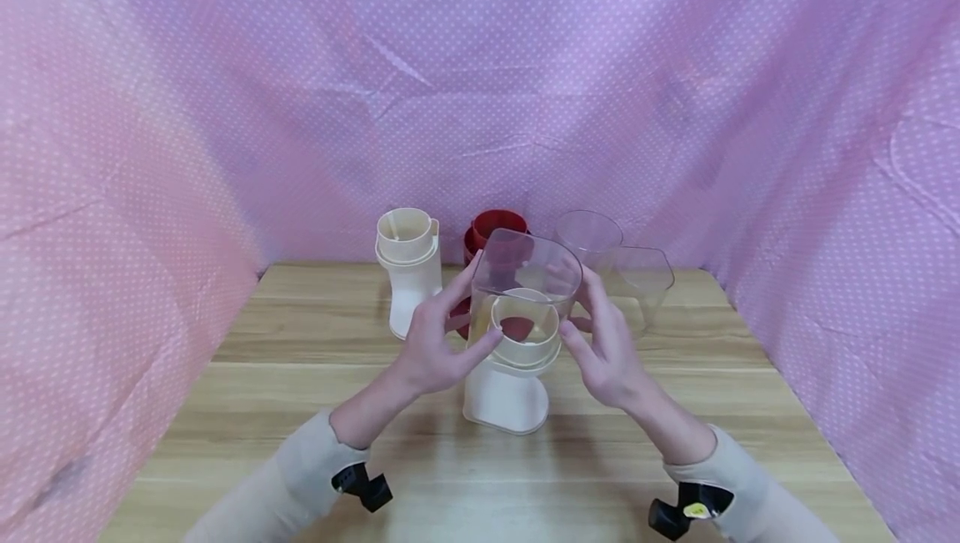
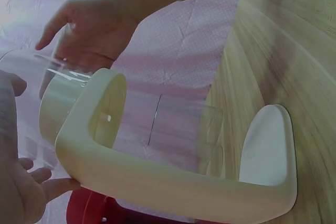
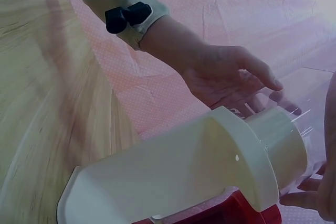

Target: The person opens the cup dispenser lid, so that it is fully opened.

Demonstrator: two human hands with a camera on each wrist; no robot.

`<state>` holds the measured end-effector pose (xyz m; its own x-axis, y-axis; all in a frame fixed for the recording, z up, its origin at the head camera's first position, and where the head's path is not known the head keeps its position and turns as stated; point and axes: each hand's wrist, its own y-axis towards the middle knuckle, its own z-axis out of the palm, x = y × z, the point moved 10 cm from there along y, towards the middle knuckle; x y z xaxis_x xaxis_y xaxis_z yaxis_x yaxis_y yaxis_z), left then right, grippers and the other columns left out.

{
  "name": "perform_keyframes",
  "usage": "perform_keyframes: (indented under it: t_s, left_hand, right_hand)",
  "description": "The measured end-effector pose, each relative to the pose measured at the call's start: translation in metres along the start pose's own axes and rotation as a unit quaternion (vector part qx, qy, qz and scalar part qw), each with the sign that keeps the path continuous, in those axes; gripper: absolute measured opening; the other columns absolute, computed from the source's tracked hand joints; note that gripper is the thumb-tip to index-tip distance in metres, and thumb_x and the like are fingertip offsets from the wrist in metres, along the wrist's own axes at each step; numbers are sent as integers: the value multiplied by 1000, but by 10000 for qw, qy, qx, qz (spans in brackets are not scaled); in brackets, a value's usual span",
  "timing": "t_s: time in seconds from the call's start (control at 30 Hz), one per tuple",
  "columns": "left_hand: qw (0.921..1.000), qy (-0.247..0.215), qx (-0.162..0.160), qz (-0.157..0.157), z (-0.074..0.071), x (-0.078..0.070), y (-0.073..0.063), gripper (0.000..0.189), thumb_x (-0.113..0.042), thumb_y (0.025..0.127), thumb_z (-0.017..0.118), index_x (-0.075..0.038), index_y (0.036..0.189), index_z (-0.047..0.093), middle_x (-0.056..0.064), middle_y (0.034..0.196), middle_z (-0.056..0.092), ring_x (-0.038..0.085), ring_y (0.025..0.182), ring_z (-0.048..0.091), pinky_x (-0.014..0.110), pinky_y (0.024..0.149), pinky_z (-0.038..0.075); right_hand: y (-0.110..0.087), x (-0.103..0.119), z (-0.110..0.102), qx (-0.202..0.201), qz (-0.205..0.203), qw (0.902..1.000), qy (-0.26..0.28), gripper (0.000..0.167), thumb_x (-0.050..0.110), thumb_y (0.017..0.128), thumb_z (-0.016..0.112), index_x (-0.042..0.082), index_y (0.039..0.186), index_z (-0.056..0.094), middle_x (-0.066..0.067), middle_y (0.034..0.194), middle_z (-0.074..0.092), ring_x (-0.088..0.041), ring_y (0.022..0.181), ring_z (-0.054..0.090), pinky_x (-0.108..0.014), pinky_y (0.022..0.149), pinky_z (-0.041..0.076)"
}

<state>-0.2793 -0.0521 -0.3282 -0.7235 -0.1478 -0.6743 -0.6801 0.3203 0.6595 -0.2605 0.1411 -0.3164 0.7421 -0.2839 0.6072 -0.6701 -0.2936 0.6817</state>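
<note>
Between both hands is a clear plastic container (image 1: 531,269), wide at its top rim and lowered around the cream ring of a white-and-cream stand (image 1: 506,403). The stand is upright on the wooden table, with its flat base toward me. My left hand (image 1: 433,344) holds the container's left side, thumb in front and fingers behind. My right hand (image 1: 609,353) grips the right side in the same way. Seen from the left wrist, the stand's cream collar (image 2: 131,174) surrounds an opening, and the container's lower end encloses the ring above it.
A second cream stand (image 1: 408,276) is at the back left. A red stand (image 1: 498,222) is behind the container, partly hidden by it. Two more clear containers, one round-rimmed (image 1: 588,230) and one angular (image 1: 643,272), stand at the back right. Pink dotted cloth (image 1: 480,93) encloses the table.
</note>
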Motion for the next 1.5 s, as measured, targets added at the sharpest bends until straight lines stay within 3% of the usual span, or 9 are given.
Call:
perform_keyframes:
  t_s: [0.3,0.43,0.6,0.83,1.23,1.37,1.5]
  left_hand:
    - [9940,828,-669,257,4,-16,-10,94,-16,81,88,-9,163,42,9,156,60,27,132,67,29,86,65]
    - [9930,876,-777,130,7,-16,-13,97,-18,80,89,-10,164,41,9,161,55,28,137,64,38,88,65]
    - [9943,860,-580,240,10,-15,-12,106,-19,76,90,-10,166,35,9,169,43,30,146,56,48,100,61]
    - [9979,342,-168,528,16,-8,-14,114,-8,73,90,-4,168,27,15,171,38,30,155,45,50,109,53]
    - [9966,502,-504,427,24,-10,-21,117,-13,71,94,-8,168,29,14,166,46,35,146,56,48,107,58]
    - [9982,482,-294,214,31,-4,-22,133,-18,64,99,-9,170,18,14,168,43,36,147,53,51,114,53]
    - [9980,639,-5,25,40,8,-22,148,-24,58,104,-14,172,9,15,164,47,33,145,55,48,114,54]
  right_hand:
    - [1,-5,0,83,-17,10000,36,65,37,109,51,14,166,30,-18,156,57,-26,136,63,-52,83,66]
    - [0,-7,-1,135,-59,9999,71,66,38,109,51,14,166,29,-18,154,57,-24,130,64,-55,83,65]
    - [-4,-6,-6,137,-208,9996,167,64,32,107,52,11,165,32,-18,153,58,-18,130,63,-56,85,65]
    - [-14,-6,-11,220,-157,9993,260,65,23,104,55,14,165,33,-14,157,56,-16,133,63,-47,89,66]
    - [-19,-6,-8,412,-273,9985,221,70,20,101,57,11,165,29,-17,155,57,-20,136,62,-48,85,66]
    - [-13,-6,-17,334,-284,9989,174,70,35,106,53,8,166,28,-19,157,54,-31,141,59,-56,87,65]
    - [7,2,-32,204,-419,9989,49,78,57,106,49,10,165,31,-18,160,52,-43,142,57,-64,90,62]
